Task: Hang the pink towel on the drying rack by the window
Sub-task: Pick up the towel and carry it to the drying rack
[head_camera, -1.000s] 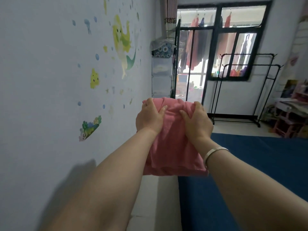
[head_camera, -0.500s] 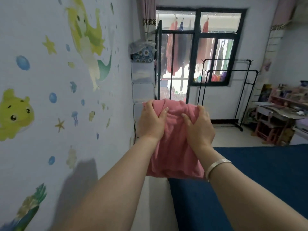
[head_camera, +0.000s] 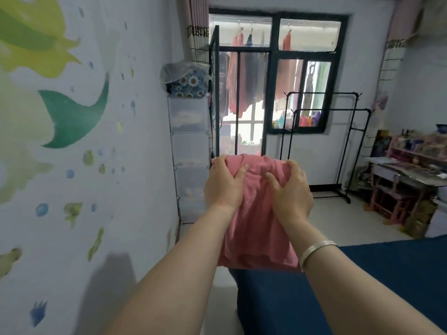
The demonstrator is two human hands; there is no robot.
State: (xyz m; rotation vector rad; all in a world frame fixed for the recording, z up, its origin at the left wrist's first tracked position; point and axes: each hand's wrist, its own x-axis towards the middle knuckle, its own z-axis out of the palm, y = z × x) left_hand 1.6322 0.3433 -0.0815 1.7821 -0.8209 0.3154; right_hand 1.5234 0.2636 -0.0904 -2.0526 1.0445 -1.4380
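The pink towel (head_camera: 256, 221) hangs folded in front of me at chest height. My left hand (head_camera: 223, 187) grips its upper left edge and my right hand (head_camera: 291, 192) grips its upper right edge; a silver bangle sits on the right wrist. The black drying rack (head_camera: 324, 143) stands bare against the far wall under the window, beyond and to the right of the towel, well out of reach.
A wall with sea-creature stickers (head_camera: 72, 117) runs close on my left. White stacked drawers (head_camera: 189, 153) stand beside the balcony door (head_camera: 239, 93). A blue bed (head_camera: 362, 286) fills the lower right. A cluttered pink desk (head_camera: 408, 180) sits at the right wall.
The view has moved forward along the wall; the rack, door and drawers are nearer and larger. Both hands keep the same grip on the towel.
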